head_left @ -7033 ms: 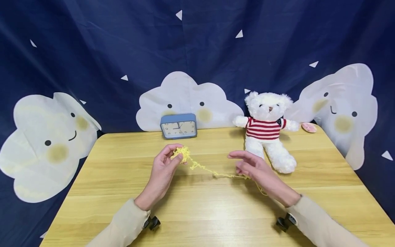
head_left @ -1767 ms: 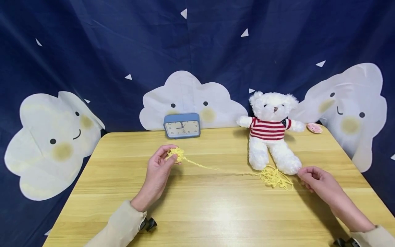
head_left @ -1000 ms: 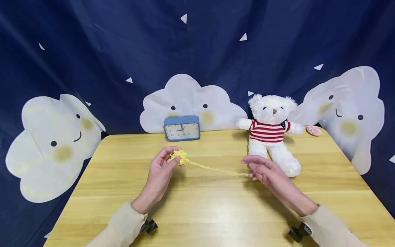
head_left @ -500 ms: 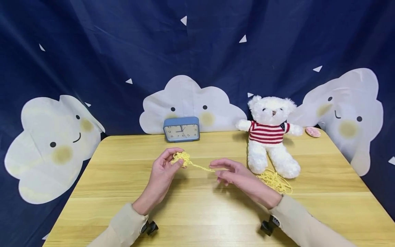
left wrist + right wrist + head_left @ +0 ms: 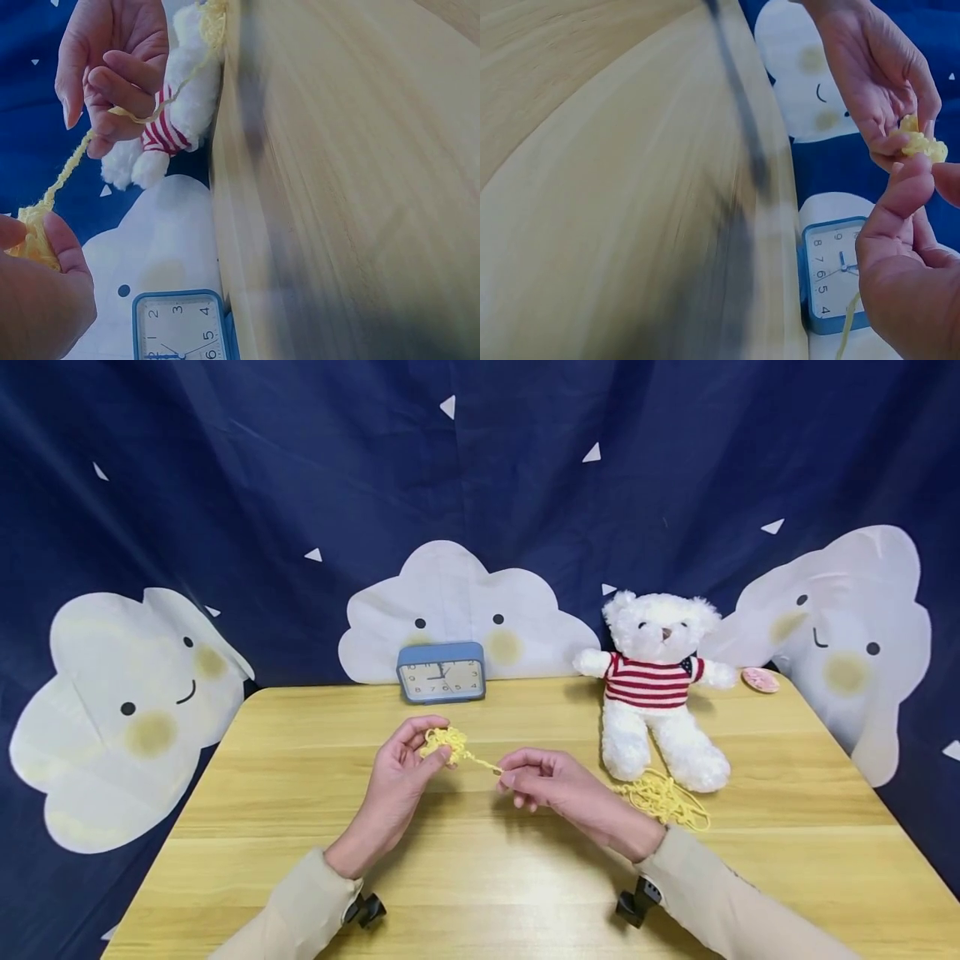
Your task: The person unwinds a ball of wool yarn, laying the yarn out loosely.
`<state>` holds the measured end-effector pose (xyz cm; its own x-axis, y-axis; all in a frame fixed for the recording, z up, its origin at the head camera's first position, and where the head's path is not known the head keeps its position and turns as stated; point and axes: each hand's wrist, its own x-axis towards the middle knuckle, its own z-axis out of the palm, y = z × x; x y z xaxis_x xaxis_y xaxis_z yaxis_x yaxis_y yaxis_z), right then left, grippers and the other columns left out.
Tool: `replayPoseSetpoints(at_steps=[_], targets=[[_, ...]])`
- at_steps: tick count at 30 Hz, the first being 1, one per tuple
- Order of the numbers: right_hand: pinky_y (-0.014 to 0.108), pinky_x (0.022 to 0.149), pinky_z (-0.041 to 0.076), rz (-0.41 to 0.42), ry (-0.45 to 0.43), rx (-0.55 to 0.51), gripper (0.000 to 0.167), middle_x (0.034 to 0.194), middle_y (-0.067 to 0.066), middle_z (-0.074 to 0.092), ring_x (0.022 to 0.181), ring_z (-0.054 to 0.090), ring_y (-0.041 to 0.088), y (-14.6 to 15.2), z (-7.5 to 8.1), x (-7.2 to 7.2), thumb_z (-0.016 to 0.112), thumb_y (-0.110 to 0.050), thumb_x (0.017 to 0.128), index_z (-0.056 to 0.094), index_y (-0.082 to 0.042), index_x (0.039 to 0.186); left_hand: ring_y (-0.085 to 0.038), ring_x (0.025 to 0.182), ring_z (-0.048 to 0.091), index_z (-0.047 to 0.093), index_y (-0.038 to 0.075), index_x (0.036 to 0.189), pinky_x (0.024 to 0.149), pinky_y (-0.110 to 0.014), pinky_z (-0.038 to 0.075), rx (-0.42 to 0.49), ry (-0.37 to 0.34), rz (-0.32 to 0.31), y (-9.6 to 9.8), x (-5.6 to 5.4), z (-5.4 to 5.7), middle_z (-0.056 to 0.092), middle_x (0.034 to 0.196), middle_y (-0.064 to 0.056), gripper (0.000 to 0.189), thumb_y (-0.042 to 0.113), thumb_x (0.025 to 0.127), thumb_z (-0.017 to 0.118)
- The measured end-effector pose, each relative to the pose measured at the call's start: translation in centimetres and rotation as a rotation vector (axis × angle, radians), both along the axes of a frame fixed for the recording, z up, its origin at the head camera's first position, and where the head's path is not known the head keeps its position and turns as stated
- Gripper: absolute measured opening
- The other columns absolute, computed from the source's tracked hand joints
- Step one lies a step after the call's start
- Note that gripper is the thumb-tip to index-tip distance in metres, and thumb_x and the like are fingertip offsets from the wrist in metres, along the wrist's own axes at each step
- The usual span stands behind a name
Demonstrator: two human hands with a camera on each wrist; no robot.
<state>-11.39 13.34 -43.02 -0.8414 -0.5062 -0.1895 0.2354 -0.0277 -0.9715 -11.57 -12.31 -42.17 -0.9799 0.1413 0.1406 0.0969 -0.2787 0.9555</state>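
Observation:
My left hand (image 5: 397,785) holds a small wound ball of yellow yarn (image 5: 441,742) between thumb and fingers, raised over the table's middle. From the ball a short strand (image 5: 480,763) runs to my right hand (image 5: 562,792), whose thumb and index finger pinch it. The left wrist view shows that strand (image 5: 71,166) stretched between both hands and its tail trailing past the right fingers (image 5: 120,90). A loose tangle of the same yarn (image 5: 663,799) lies on the table beyond the right wrist. In the right wrist view, the ball (image 5: 924,146) sits in the left fingers.
A white teddy bear (image 5: 648,685) in a red-striped shirt sits at the back right, its feet by the tangle. A blue alarm clock (image 5: 441,673) stands at the back edge. A pink round object (image 5: 761,680) lies at the far right corner. A blue cloud-print curtain (image 5: 517,468) hangs behind.
My right hand has come left along the strand from beside the bear toward the ball, and its fingers have closed on the yarn. My left hand has barely moved.

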Motion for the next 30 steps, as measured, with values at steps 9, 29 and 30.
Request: replayPoseSetpoints(at_steps=[9, 29, 30], targets=[[0.02, 0.069, 0.055, -0.094, 0.036, -0.003, 0.011, 0.094, 0.003, 0.073, 0.077, 0.063, 0.01, 0.4, 0.0, 0.0, 0.069, -0.01, 0.106, 0.074, -0.004, 0.114, -0.014, 0.095, 0.068, 0.055, -0.014, 0.139, 0.086, -0.025, 0.063, -0.008, -0.005, 0.006, -0.2, -0.2, 0.1, 0.066, 0.118, -0.011, 0.042, -0.016, 0.098, 0.065], [0.022, 0.07, 0.056, -0.253, 0.051, -0.005, 0.007, 0.09, 0.003, 0.071, 0.075, 0.06, 0.009, 2.8, 0.7, 0.6, 0.069, -0.011, 0.106, 0.072, -0.006, 0.108, -0.014, 0.098, 0.067, 0.057, -0.015, 0.136, 0.086, -0.025, 0.062, -0.011, -0.039, 0.039, -0.7, 0.1, -0.2, 0.065, 0.118, -0.012, 0.038, -0.017, 0.099, 0.063], [0.022, 0.07, 0.056, -0.262, 0.049, -0.007, 0.008, 0.091, 0.003, 0.071, 0.075, 0.06, 0.009, 3.0, 0.7, 0.6, 0.069, -0.011, 0.106, 0.072, -0.005, 0.109, -0.013, 0.098, 0.067, 0.057, -0.014, 0.136, 0.086, -0.025, 0.062, -0.013, -0.043, 0.043, -0.8, 0.1, -0.2, 0.065, 0.118, -0.012, 0.037, -0.017, 0.099, 0.063]])
